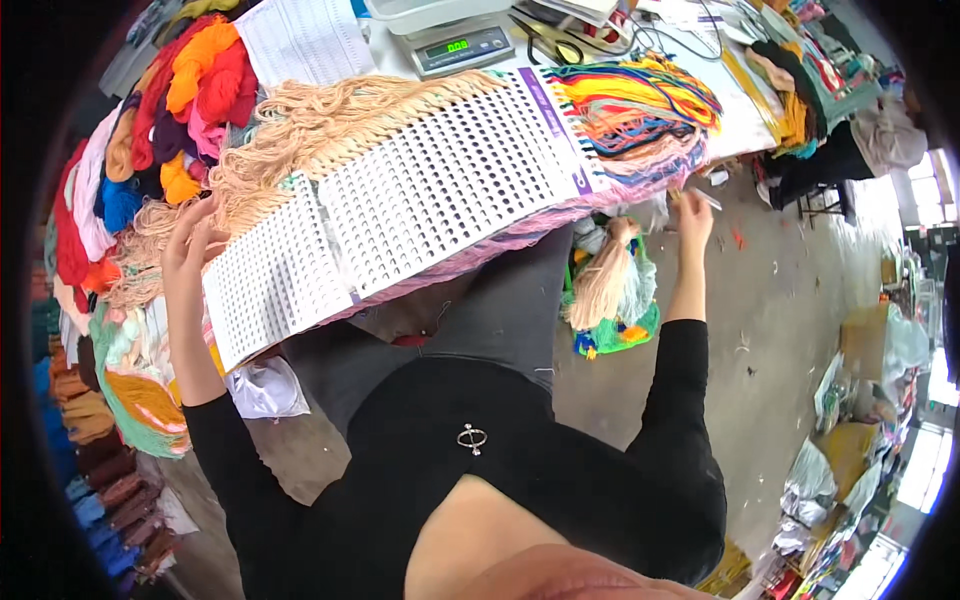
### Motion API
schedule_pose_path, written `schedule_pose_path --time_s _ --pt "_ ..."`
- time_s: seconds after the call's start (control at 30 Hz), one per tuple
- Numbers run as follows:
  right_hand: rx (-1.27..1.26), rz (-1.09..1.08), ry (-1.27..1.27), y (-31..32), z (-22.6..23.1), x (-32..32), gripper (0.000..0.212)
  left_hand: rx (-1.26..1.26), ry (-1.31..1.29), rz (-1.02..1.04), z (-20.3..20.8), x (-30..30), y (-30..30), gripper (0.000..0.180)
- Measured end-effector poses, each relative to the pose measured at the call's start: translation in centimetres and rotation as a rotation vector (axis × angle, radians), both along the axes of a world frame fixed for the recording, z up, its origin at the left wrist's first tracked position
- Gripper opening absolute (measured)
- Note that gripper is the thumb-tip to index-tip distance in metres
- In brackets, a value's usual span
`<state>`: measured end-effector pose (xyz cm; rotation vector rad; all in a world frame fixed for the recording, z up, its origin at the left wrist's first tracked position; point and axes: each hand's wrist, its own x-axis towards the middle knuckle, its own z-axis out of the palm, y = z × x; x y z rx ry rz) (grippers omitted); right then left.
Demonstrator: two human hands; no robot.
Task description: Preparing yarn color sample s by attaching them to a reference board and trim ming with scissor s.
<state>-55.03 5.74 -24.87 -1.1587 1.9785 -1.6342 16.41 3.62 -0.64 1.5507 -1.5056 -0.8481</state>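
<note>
A long white card [440, 190] with rows of punched holes slants across the near side of the table, over my lap. Peach thread [330, 115] is looped along its far edge, and multicoloured thread [640, 115] fans out beyond its right end. Pink thread hangs under its near edge. At the card's left end my left hand [193, 245] is raised beside the peach thread, its fingers apart. Off to the right, past the table's edge, my right hand [692, 212] pinches a thin white stick [711, 201].
A scale [455, 50] with a lit display stands behind the card, with black-handled scissors [548, 42] beside it. Coloured yarn skeins [210, 80] are heaped at the left. Below the table's right part, a green basket [625, 335] holds a pale thread bundle [605, 270].
</note>
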Motion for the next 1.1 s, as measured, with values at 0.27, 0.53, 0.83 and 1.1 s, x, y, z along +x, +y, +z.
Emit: schedule_pose_path --time_s 0.27,0.53,0.83,1.1 --pt "-0.256 0.357 -0.059 -9.1 20.4 15.0 0.029 0.084 0.052 -0.124 -3.8 -1.4 -2.4 0.029" --pt "-0.249 0.51 -0.215 -24.0 16.4 26.0 0.023 -0.238 -0.313 -0.563 -5.5 -9.3 -3.4 0.024" --pt "-0.176 0.363 0.134 -25.4 6.6 26.5 0.017 -0.423 -0.396 -0.593 -7.2 -12.4 -12.1 0.022" --pt "-0.057 0.324 0.19 -24.4 8.1 27.4 0.018 -0.488 -0.943 0.037 -12.4 -4.1 -25.7 0.031"
